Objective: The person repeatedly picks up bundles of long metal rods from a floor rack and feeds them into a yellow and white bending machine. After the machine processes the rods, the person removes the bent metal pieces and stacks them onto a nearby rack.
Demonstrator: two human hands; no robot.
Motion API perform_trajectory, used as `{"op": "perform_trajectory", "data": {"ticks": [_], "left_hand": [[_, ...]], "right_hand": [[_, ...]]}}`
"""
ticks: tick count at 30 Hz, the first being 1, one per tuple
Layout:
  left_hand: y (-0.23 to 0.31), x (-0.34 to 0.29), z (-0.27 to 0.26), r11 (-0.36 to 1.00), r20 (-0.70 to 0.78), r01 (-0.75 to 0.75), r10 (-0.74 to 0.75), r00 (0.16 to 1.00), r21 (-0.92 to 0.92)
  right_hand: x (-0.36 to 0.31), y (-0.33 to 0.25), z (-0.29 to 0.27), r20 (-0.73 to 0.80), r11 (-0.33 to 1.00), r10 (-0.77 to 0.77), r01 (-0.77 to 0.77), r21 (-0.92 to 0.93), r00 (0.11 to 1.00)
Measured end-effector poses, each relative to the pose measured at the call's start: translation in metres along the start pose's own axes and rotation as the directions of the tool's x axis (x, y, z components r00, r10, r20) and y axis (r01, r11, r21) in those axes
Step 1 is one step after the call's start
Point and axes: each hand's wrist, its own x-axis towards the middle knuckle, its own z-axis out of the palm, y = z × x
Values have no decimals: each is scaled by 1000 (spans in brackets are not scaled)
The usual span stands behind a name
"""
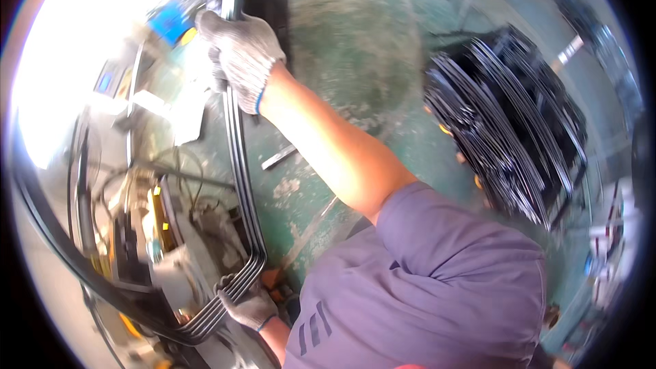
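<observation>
A bundle of several dark, shiny bent metal tubes [240,171] runs down the left part of the head view, turns at a rounded corner and curves off toward the left rim. My right hand [242,51], in a grey knitted glove, is closed round the upper stretch of the tubes, with that arm reaching out across the view. Lower down, my gloved left hand [249,306] grips them just past the corner; its fingers are partly hidden by the tubes.
At the left stands a machine [181,280] with hoses and a yellow part [162,215]. A large stack of black bent tubes [502,126] is at the right on the green floor [355,48]. A blue object [169,24] lies at the upper left, beside strong glare.
</observation>
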Motion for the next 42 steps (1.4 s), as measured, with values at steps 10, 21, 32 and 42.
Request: {"op": "perform_trajectory", "data": {"ticks": [10,21,32,42], "left_hand": [[-225,27,319,796,191,34,-186,964,604],[-557,-42,655,659,641,-234,-483,596,715],[-894,-331,910,492,654,-560,-746,123,666],[-1101,-509,995,329,498,-643,-862,93,691]], "right_hand": [[-59,-213,-374,-773,918,-274,396,-32,572],[-143,-358,-662,-967,678,-149,690,-252,-207],[-243,-531,-843,-855,463,62,774,-432,-515],[-313,-617,-1033,-864,721,68,624,-303,-498]]}}
